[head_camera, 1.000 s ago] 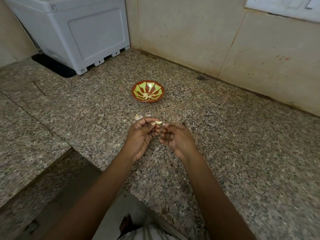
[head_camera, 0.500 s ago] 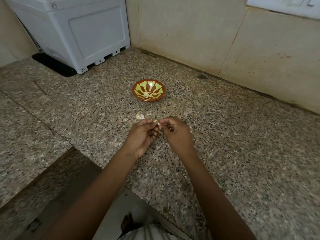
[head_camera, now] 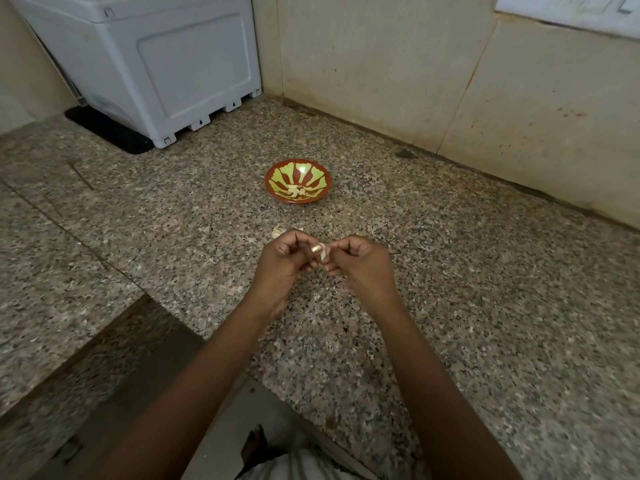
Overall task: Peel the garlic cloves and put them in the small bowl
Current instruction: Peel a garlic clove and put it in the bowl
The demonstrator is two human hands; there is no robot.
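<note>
A small red bowl (head_camera: 298, 181) with a yellow-green pattern sits on the speckled granite counter, with a few pale peeled cloves lying in its bottom. Nearer to me, my left hand (head_camera: 281, 268) and my right hand (head_camera: 360, 263) meet just above the counter. Between their fingertips they pinch one pale garlic clove (head_camera: 322, 252), mostly hidden by the fingers. A loose piece of garlic or its skin (head_camera: 278, 232) lies on the counter just beyond my left hand.
A white plastic appliance (head_camera: 156, 64) stands on a black mat at the back left. A beige tiled wall (head_camera: 450, 81) runs behind the bowl. The counter's front edge (head_camera: 145, 299) drops away at the lower left, where a foot shows below.
My right hand has turned so that its back faces up and its fingers have closed tighter on the clove. Both hands stay in the same spot before the bowl.
</note>
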